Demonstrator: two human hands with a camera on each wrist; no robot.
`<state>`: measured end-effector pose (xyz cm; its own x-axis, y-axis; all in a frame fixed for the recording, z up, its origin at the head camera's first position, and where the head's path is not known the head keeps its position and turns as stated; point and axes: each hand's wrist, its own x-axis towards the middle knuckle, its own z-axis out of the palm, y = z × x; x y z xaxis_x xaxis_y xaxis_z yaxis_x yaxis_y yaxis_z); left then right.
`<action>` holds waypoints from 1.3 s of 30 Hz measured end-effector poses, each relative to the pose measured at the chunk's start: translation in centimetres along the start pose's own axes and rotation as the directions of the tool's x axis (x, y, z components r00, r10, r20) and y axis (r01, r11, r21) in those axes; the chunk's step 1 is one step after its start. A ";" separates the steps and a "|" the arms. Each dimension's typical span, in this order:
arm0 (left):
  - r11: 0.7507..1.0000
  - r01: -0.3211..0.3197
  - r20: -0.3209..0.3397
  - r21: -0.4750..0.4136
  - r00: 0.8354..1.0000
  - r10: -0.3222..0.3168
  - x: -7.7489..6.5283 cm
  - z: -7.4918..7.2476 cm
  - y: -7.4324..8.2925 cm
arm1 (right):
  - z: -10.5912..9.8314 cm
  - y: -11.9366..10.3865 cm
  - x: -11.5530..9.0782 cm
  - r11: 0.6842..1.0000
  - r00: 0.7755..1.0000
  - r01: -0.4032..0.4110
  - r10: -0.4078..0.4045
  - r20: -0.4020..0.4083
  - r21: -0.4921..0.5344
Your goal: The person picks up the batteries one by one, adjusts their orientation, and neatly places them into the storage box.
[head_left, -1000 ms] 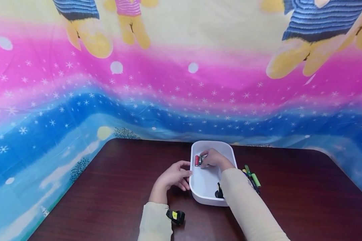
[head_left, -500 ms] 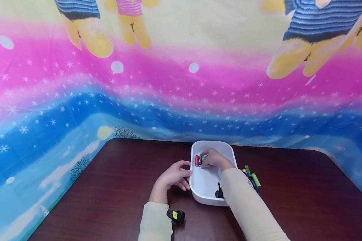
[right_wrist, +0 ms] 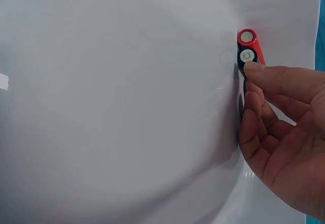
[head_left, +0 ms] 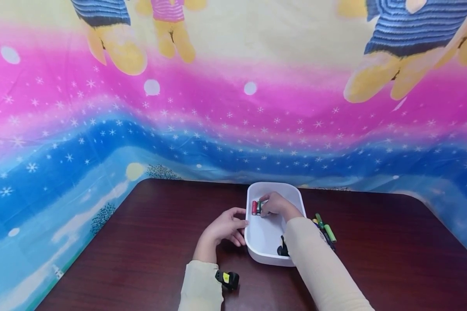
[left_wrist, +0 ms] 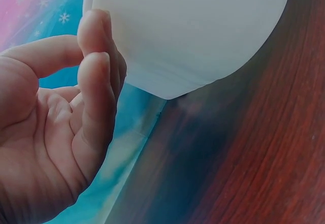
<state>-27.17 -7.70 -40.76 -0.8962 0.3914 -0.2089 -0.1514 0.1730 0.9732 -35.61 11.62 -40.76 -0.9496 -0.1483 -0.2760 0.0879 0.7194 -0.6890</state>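
Two small cylindrical batteries, a red battery (head_left: 254, 207) and a dark green battery (head_left: 259, 207), lie side by side in the white plastic bin (head_left: 270, 248), near its left wall. My right hand (head_left: 274, 204) reaches into the bin; its thumb and curled fingers pinch the dark green battery. In the right wrist view, the thumb (right_wrist: 277, 79) is at the flat end of that battery, next to the red one. My left hand (head_left: 226, 226) rests against the bin's left side. Its fingertips (left_wrist: 95, 28) touch the outer wall, with nothing in the palm.
Just right of the bin lie several more batteries, among them a light green battery (head_left: 330, 233), partly hidden by my right sleeve (head_left: 323, 263). The dark wooden table (head_left: 159, 216) ends at a patterned cloth backdrop (head_left: 218, 108).
My right hand has eased back very slightly, and a little more of the dark green battery shows. The left hand and the bin hold still.
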 end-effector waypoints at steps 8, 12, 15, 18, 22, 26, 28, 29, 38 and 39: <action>1.000 0.000 0.001 0.001 1.000 0.000 0.0 0.3 0.2 | -0.3 0.0 -0.1 1.000 0.999 -0.029 0.029 -0.018 -0.013; 1.000 0.000 -0.004 0.009 1.000 0.000 0.1 0.3 0.2 | -1.1 -0.5 -0.7 0.999 0.999 -0.024 0.023 -0.033 -0.028; 1.000 0.004 -0.009 0.014 1.000 -0.004 0.1 0.3 0.1 | -2.4 -1.1 -1.4 0.999 1.000 -0.004 0.003 -0.029 -0.040; 1.000 0.006 -0.009 0.017 1.000 -0.006 0.0 0.2 0.0 | -4.2 -1.8 -2.2 0.999 0.999 0.033 -0.033 -0.011 -0.030; 1.000 -0.002 -0.007 0.015 1.000 0.003 0.0 0.3 0.0 | -6.9 -2.3 -3.2 0.997 0.997 0.081 -0.081 0.009 0.012; 1.000 -0.006 0.000 0.010 1.000 0.006 0.0 0.3 0.1 | -9.9 -1.9 -4.6 0.994 0.994 0.108 -0.108 0.018 0.011; 1.000 -0.006 0.003 0.008 1.000 0.006 0.0 0.3 0.1 | -11.3 -1.2 -5.4 0.993 0.993 0.114 -0.114 0.020 0.008; 1.000 -0.008 0.004 0.010 1.000 0.008 -0.1 0.3 0.1 | -12.0 -0.8 -5.8 0.993 0.992 0.120 -0.120 0.024 0.002; 1.000 -0.015 0.004 0.004 1.000 0.015 -0.2 0.0 0.1 | -15.3 3.7 -8.7 0.989 0.985 0.147 -0.148 0.091 0.019; 1.000 -0.016 0.006 0.003 1.000 0.016 -0.2 0.0 0.0 | -15.4 4.2 -8.9 0.989 0.985 0.145 -0.146 0.092 0.025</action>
<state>-26.97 -7.77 -40.68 -0.8962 0.3992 -0.1936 -0.1353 0.1695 0.9762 -31.46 26.41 -30.86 -0.9205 -0.3139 -0.2326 -0.0429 0.6730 -0.7384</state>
